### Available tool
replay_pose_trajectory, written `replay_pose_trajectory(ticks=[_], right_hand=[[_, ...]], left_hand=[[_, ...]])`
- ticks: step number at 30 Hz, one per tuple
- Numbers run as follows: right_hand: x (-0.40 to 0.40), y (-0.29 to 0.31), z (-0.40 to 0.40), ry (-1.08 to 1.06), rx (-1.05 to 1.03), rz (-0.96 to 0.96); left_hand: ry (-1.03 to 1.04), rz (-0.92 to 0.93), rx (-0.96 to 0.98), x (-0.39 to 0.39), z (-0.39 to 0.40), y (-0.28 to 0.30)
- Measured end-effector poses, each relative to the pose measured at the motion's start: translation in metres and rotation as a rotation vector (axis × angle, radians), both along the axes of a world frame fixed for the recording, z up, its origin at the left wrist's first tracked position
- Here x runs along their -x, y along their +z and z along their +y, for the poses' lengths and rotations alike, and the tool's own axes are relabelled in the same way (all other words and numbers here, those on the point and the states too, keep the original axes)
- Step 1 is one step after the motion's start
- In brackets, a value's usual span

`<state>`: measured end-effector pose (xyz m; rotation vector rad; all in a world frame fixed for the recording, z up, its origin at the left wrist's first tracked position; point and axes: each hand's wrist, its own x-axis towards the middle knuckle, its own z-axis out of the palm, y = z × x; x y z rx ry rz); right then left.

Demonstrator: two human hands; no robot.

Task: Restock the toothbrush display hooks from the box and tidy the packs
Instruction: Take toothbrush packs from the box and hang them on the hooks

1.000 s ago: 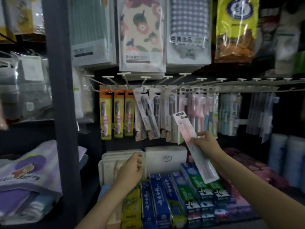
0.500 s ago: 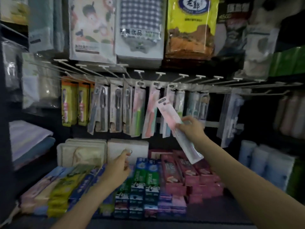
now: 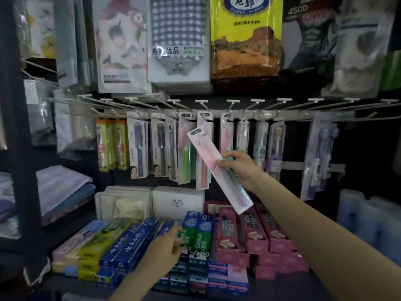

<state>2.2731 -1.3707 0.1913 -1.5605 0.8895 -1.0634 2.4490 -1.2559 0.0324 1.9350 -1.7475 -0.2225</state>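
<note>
Right hand (image 3: 237, 168) grips a pink toothbrush pack (image 3: 219, 170), tilted, in front of the hanging packs below the display hooks (image 3: 233, 105). Left hand (image 3: 167, 248), fingers loosely extended, holds nothing, over toothpaste boxes (image 3: 195, 233)

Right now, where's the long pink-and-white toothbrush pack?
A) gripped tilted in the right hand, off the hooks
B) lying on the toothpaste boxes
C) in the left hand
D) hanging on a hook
A: the right hand grips the long pink-and-white toothbrush pack mid-length, tilted, its top below the hook rail; the left hand hovers over the toothpaste boxes.
</note>
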Motion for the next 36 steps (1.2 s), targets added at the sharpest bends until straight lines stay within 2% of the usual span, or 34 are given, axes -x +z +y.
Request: replay_pose_trajectory(ticks=[4,8,12,17,21,24,27,30,32,36], right_hand=[[-0.021,0.01,-0.005,-0.077,0.085,0.017],[-0.038,0.021,-0.013,-0.197,0.123,-0.09],[-0.05,0.016,-0.015,-0.319,0.092,-0.21],[-0.064,0.005,-0.011,-0.362,0.063,-0.246],[-0.05,-0.01,0.001,-0.317,0.075,-0.065],[-0.004,-0.04,0.017,-0.347,0.052,0.073],[0.063,-0.091,0.039,-0.399,0.074,0.234],[0.142,-0.148,0.067,-0.481,0.028,0.399],[0.192,-0.183,0.085,-0.519,-0.035,0.479],[0.268,-0.263,0.108,-0.377,-0.136,0.729]], left_hand=[[0.002,-0.077,0.017,-0.005,-0.008,0.002],[-0.006,-0.133,0.036,-0.007,-0.012,0.002],[-0.038,-0.139,0.044,-0.007,-0.011,-0.003],[-0.044,-0.155,0.073,-0.009,-0.012,-0.007],[-0.058,-0.161,0.058,-0.01,-0.012,-0.007],[-0.043,-0.181,0.091,-0.005,-0.009,-0.003],[-0.062,-0.188,0.244,0.017,-0.006,-0.008],[-0.184,-0.13,0.444,0.063,0.002,-0.026],[-0.244,-0.144,0.492,0.101,0.008,-0.044],[-0.418,-0.034,0.373,0.181,0.013,-0.107]])
